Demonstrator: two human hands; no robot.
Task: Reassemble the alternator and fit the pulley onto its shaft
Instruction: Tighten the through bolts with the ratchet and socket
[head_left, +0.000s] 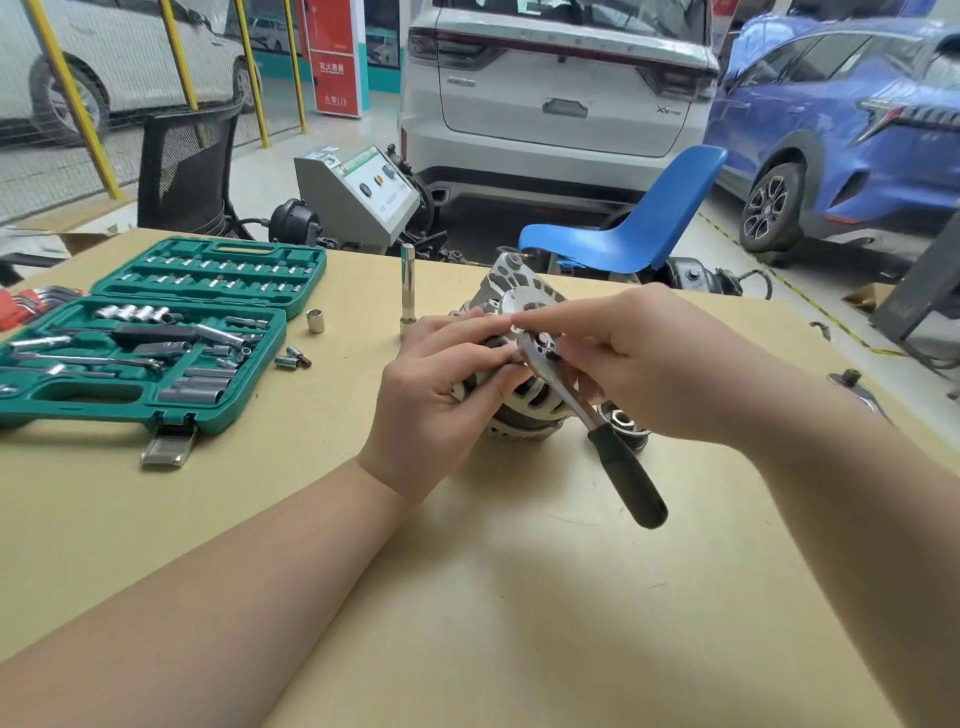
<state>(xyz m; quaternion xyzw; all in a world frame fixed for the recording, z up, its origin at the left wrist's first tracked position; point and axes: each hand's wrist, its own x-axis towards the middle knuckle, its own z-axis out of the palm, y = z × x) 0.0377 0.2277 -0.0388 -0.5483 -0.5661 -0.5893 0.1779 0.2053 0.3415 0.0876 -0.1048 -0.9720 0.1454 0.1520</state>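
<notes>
The silver alternator (514, 291) lies on the tan table (467, 597) at its middle. A ratchet wrench (623, 467) with a dark green handle rests head-down on the alternator's near side, its handle slanting toward me. My left hand (441, 389) grips the alternator's left side, fingers reaching to the ratchet's head. My right hand (649, 358) pinches the ratchet head from the right with thumb and fingers. The pulley (621, 421) with a nut in its centre sits on the table just right of the alternator, partly hidden by the handle and my right hand.
An open green socket case (156, 332) fills the table's left. A tall extension socket (408, 291) stands upright beside a loose socket (315, 320). A metal tool (857, 389) lies at the right edge. A blue chair (639, 228) and parked cars stand beyond.
</notes>
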